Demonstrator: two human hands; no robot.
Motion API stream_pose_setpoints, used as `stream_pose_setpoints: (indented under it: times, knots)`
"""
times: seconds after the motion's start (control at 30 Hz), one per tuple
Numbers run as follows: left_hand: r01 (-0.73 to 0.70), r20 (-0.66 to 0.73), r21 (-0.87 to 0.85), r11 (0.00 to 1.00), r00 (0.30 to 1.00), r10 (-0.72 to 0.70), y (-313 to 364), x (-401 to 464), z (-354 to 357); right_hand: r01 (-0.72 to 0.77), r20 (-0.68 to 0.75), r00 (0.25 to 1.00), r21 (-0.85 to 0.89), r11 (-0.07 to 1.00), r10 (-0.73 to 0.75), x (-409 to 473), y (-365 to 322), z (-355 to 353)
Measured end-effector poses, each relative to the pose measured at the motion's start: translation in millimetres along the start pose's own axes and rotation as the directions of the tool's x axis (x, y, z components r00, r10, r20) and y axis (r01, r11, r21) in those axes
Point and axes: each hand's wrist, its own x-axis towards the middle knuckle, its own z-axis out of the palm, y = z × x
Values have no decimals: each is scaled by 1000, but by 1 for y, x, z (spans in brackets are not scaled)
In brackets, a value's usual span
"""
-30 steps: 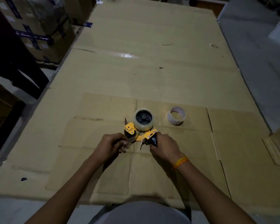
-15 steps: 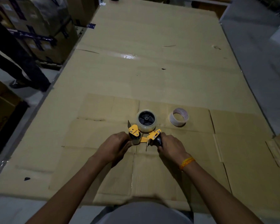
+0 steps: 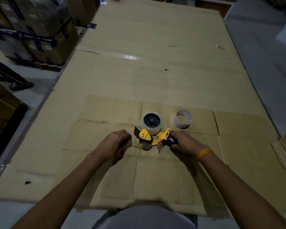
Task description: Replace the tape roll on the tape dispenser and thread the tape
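Note:
A yellow tape dispenser lies on its side on the cardboard-covered table. A clear tape roll sits on its black hub. My right hand is closed around the dispenser's black handle. My left hand is just left of the dispenser's roller end, fingers pinched on a thin strip of tape that stretches from the roller to the fingers. An empty cardboard tape core stands on the table to the right of the roll, apart from it.
Flattened cardboard sheets cover the whole table. Stacked taped boxes stand to the left, beyond the table's edge. Another person's leg and shoe are on the floor at left. Grey floor lies to the right.
My left hand has drawn away from the dispenser's roller end to the left, with a thin strip of tape now stretched between them. The person at left has walked on.

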Motion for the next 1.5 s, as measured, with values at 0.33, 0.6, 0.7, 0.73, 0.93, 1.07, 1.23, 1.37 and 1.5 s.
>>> stream_pose_setpoints:
  times: [0.33, 0.6, 0.7, 0.73, 0.93, 1.07, 1.23, 1.37, 1.5]
  knots:
    - [-32, 28, 144, 989, 999, 29, -23, 16, -4, 105, 47, 994, -94, 990, -101, 8, 18, -17]
    - [-136, 106, 336, 932, 989, 106, -33, 47, -3, 99, 27, 995, -219, 971, -95, 9, 17, -13]
    - [-185, 152, 400, 898, 979, 134, -41, 60, -7, 107, 5, 994, -244, 964, -109, 10, 16, -11]
    - [-198, 173, 422, 885, 975, 136, -44, 64, -9, 105, -2, 994, -251, 962, -109, 10, 17, -11]
    - [-423, 308, 491, 762, 902, 303, -55, 97, -14, 122, -23, 991, -262, 957, -133, 13, 19, -10]
    - [-566, 385, 483, 668, 823, 419, -61, 112, -12, 125, -31, 990, -297, 947, -140, 15, 17, -11]
    - [-634, 410, 462, 620, 772, 485, -76, 122, -22, 132, -25, 989, -294, 947, -146, 16, 19, -11]
    - [-580, 382, 503, 641, 814, 437, -83, 125, -28, 143, -38, 986, -287, 947, -161, 17, 18, -11]
    - [-413, 246, 487, 770, 910, 333, -79, 118, -20, 141, -40, 986, -308, 941, -161, 19, 19, -9]
